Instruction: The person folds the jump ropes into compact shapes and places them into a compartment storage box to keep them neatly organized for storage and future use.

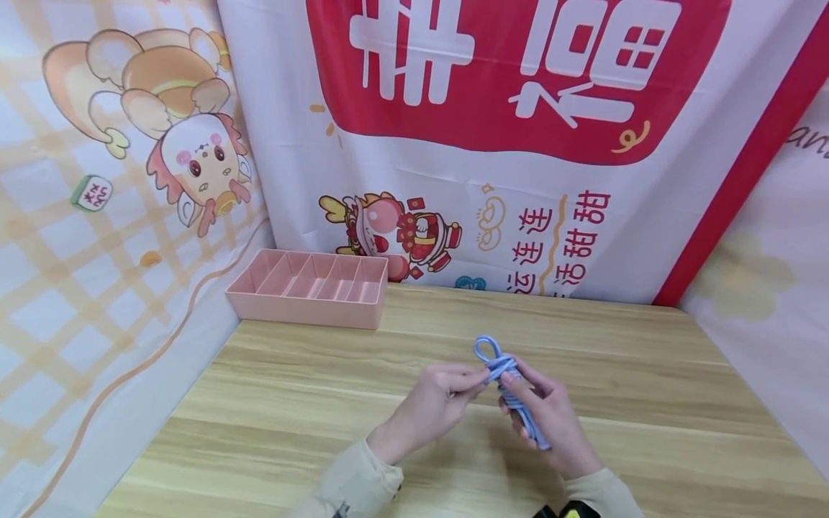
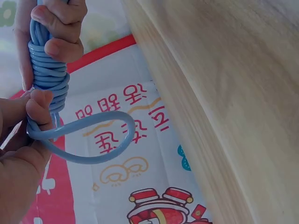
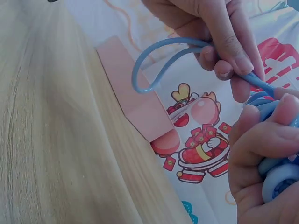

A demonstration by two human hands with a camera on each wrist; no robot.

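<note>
Being clamped by L hand (image 1: 430, 403) + R hand (image 1: 557, 421): glossy blue coiled cord (image 1: 516, 400) | "福" read on red-white banner (image 1: 401, 165) | pink divided tray (image 1: 311, 311) well apart, nr wood tbl (image 1: 648, 374) rear edge

The cord (image 2: 49, 70) looks smooth and glossy, the box (image 1: 307, 311) matt plastic, the table (image 1: 278, 392) wood-grained.

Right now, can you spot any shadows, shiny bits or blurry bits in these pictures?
Head view: a soft shadow on the tabletop between the left hand and the right hand; left wrist view: pale shine along the blue cord, and wood grain that looks smeary; right wrist view: greyish wood, brighter toward the top right corner.
</note>
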